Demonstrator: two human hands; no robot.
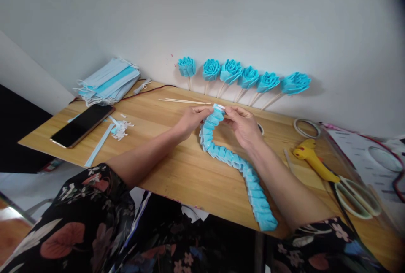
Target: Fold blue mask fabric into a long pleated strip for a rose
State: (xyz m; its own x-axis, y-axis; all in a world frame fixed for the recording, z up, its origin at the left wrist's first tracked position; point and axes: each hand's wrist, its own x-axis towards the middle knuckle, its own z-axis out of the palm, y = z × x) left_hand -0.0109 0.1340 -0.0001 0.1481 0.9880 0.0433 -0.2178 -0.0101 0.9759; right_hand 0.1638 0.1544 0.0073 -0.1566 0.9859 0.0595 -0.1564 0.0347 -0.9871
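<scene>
A long strip of folded blue petals (pixel 236 163) snakes across the wooden table (pixel 177 171) from the front edge toward the middle. My left hand (pixel 190 120) pinches the strip's far end from the left. My right hand (pixel 242 125) grips the same end from the right, fingers curled over it. Both hands sit close together above the table's middle.
Several blue fabric roses on sticks (pixel 243 78) lean against the wall. A stack of blue face masks (pixel 107 81) and a phone (pixel 82 124) lie at left, with white scraps (pixel 122 128). Thin sticks (pixel 185 101), tape rolls (pixel 306 128), a yellow glue gun (pixel 311 159) and scissors (pixel 357 197) lie nearby.
</scene>
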